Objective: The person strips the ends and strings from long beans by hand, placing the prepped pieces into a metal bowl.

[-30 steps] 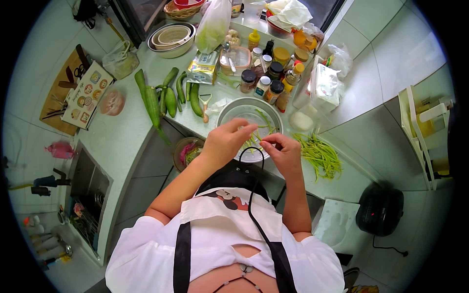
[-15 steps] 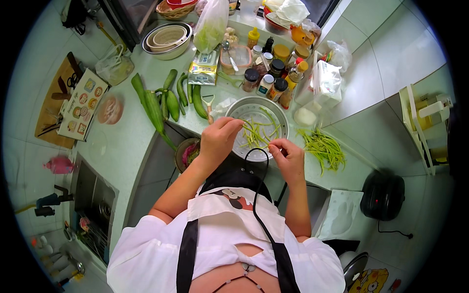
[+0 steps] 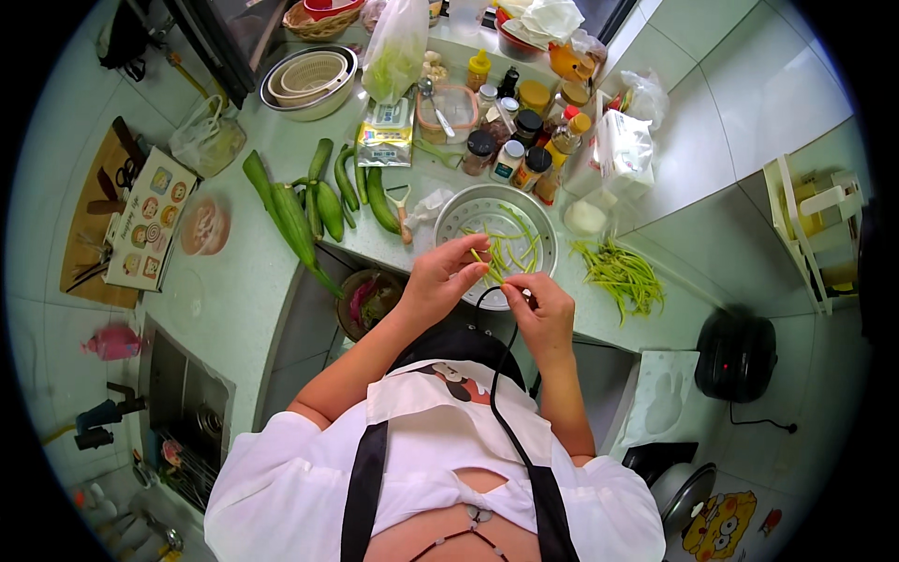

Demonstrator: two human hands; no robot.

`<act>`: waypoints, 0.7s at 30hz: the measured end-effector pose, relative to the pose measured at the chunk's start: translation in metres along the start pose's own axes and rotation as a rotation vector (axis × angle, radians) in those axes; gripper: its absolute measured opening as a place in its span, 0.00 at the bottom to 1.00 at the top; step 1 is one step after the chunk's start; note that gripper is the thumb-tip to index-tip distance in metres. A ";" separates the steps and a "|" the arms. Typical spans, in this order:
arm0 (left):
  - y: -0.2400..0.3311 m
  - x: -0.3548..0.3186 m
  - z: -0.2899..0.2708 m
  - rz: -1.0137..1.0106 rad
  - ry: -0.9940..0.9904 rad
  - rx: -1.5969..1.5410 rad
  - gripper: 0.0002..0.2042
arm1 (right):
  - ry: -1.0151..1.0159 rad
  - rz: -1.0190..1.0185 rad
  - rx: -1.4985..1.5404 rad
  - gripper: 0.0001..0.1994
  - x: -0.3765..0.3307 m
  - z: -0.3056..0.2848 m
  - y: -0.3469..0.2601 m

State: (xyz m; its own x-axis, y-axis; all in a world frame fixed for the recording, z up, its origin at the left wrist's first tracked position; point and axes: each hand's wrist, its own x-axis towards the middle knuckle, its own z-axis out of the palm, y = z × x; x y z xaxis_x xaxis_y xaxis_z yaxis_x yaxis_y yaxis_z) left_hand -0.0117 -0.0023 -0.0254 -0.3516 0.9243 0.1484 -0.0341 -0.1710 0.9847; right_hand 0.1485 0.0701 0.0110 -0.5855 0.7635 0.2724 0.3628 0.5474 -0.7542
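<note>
Right above the apron bib, both hands have come closer together than a second ago, pinching one thin green bean point(image 3: 489, 265) between them: right hand point(image 3: 541, 314) grips the near end, left hand point(image 3: 442, 281) the far end. Looks like trimming is mid-bean. It's slender, pale green and slightly bent, held over the perforated round metal steamer tray point(image 3: 465, 214), where done pieces lie. Further right on the tabletop point(image 3: 225, 300) sits the loose pile of green beans point(image 3: 620, 273).

pale green countertop point(image 3: 225, 309) | metal colander bowl point(image 3: 496, 242) near front edge | loose green bean pile point(image 3: 621, 276) right of it | cucumbers and long gourds point(image 3: 314, 206) left | jars and bottles point(image 3: 524, 140) behind | stacked bowls point(image 3: 309, 80) at back
</note>
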 end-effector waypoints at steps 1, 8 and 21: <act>0.001 0.000 0.000 -0.002 -0.004 0.028 0.16 | 0.007 -0.003 -0.018 0.03 0.000 0.001 0.000; -0.002 -0.001 -0.001 -0.028 -0.013 0.188 0.11 | 0.021 -0.013 -0.073 0.04 0.001 0.002 0.001; -0.003 -0.002 -0.004 -0.109 -0.010 0.227 0.11 | 0.017 -0.064 -0.187 0.04 0.000 0.004 0.004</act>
State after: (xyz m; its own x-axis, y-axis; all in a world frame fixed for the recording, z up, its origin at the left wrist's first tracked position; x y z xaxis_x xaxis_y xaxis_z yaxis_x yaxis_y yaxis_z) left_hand -0.0142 -0.0049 -0.0288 -0.3478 0.9367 0.0404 0.1405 0.0095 0.9900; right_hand 0.1469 0.0703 0.0057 -0.5999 0.7298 0.3281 0.4545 0.6482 -0.6109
